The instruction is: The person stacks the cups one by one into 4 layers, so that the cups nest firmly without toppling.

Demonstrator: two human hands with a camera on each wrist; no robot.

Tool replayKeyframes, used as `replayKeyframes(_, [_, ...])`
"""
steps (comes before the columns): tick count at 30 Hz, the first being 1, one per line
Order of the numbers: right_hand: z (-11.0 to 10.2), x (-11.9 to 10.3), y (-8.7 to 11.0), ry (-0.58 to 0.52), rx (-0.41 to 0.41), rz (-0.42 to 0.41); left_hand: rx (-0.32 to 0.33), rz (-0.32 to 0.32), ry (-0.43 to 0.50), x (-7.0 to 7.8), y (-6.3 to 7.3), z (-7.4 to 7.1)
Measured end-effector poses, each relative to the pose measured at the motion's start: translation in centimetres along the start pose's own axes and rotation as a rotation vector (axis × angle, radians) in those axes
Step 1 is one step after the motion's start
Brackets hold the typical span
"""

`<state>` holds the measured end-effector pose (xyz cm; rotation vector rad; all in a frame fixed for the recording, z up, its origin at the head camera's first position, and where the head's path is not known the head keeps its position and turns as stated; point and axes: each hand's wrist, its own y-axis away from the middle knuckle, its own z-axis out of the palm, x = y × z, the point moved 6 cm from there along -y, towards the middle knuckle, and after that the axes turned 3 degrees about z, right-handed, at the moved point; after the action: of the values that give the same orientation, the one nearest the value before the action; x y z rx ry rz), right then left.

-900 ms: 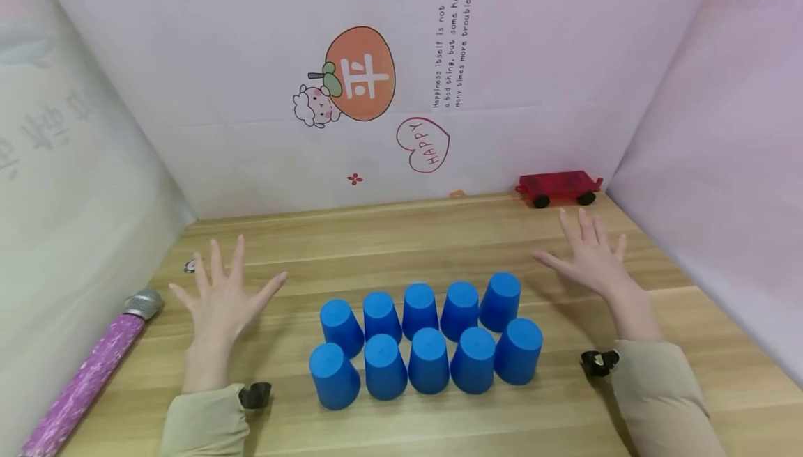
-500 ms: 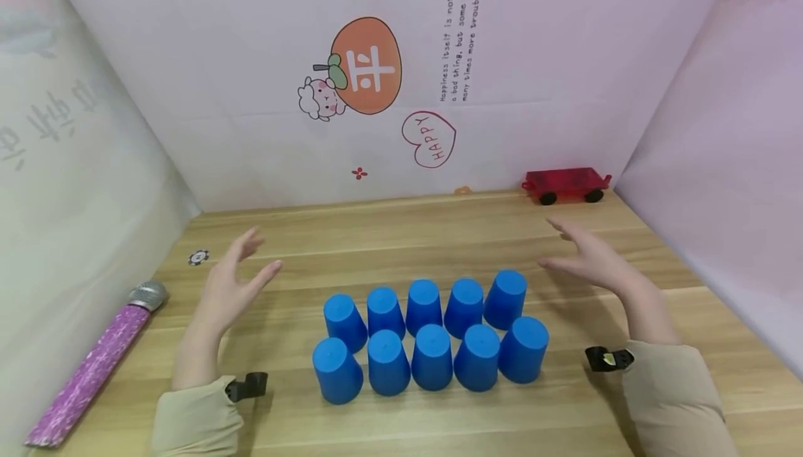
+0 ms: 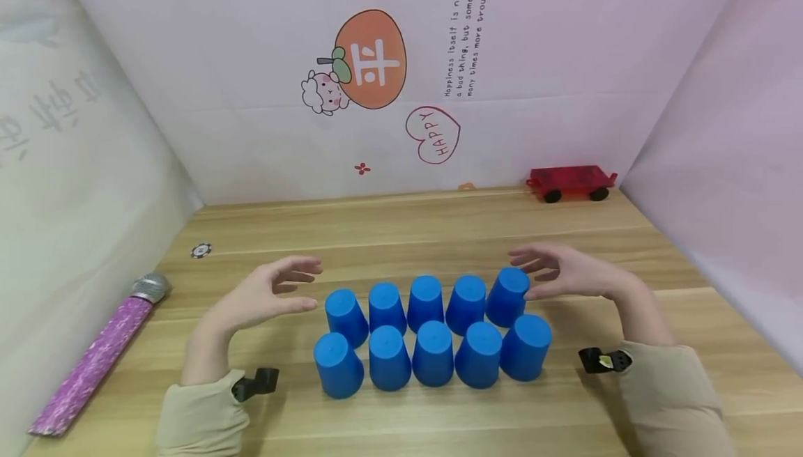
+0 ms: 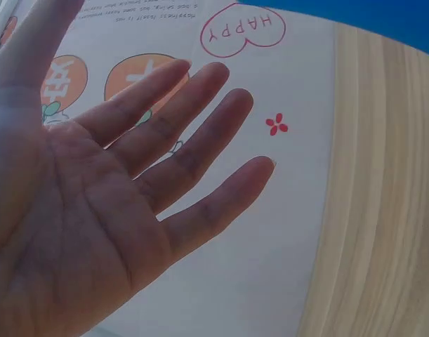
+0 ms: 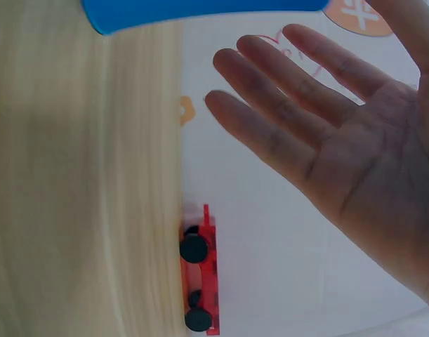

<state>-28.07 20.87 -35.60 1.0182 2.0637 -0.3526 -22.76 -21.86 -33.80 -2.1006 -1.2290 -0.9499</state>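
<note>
Two rows of upside-down blue cups stand on the wooden table in the head view. My left hand [image 3: 266, 293] is just left of the back row's leftmost cup [image 3: 345, 319], thumb and fingers spread apart with nothing between them. On the other side, my right hand [image 3: 567, 272] has its fingertips right at the back row's rightmost cup [image 3: 507, 297]. In the right wrist view its palm and fingers [image 5: 270, 137] are relaxed and bare, with a blue cup [image 5: 200, 8] at the top edge. The left wrist view shows an unfilled palm with loosely bent fingers [image 4: 214, 203].
A microphone with a purple handle [image 3: 94, 359] lies at the left. Behind it is a small black-and-white chip [image 3: 201, 251]. A red toy wagon [image 3: 572, 182] stands at the back right, by the printed white back wall [image 3: 282, 150]. White side walls flank the table [image 3: 376, 234].
Both hands have turned from spread, palm-down poses and moved inward toward the cups' two ends. The cups keep their arrangement; the head view has shifted slightly.
</note>
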Motion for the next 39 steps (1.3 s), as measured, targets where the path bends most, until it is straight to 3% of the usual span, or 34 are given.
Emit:
replayKeyframes(11, [0.9, -0.5, -0.6, 0.029, -0.015, -0.009, -0.127, -0.011, 0.023, 0.0, -1.4, 3.0])
replayKeyframes(19, [1.1, -1.6, -0.9, 0.083, -0.008, -0.010, -0.130, -0.007, -0.026, 0.2, -2.0, 4.1])
replayKeyframes(39, [0.6, -2.8, -0.4, 0.161, 0.036, 0.027, -0.106, -0.034, -0.055, 0.7, -2.0, 4.1])
